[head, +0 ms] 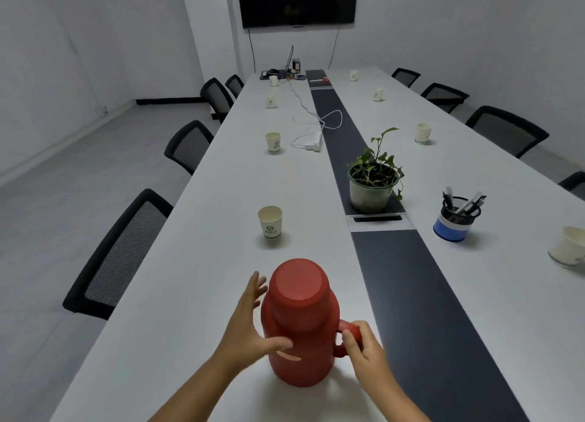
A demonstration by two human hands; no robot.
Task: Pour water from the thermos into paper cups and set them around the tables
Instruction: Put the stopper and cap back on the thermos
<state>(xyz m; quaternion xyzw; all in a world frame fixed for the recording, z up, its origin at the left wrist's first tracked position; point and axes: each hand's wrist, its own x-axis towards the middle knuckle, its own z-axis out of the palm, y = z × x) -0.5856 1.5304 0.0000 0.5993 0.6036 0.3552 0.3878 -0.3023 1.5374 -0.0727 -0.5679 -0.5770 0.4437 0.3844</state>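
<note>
A red thermos point(300, 323) stands upright with its cap on at the near end of the long white table point(221, 200). My left hand point(250, 323) lies against its left side with fingers spread and the thumb across the front. My right hand point(364, 345) grips the thermos handle on the right. Paper cups stand along both long sides: the nearest on the left point(270, 222), another further back point(273, 142), one on the right point(422, 133), and one at the right edge point(568, 246). Several more stand near the far end.
A potted plant point(373, 181) sits on the dark centre strip point(411, 279). A blue pen holder point(456, 216) stands to its right. A white power strip with cables point(313, 140) and a laptop point(289, 61) lie further back. Black chairs point(120, 257) line both sides.
</note>
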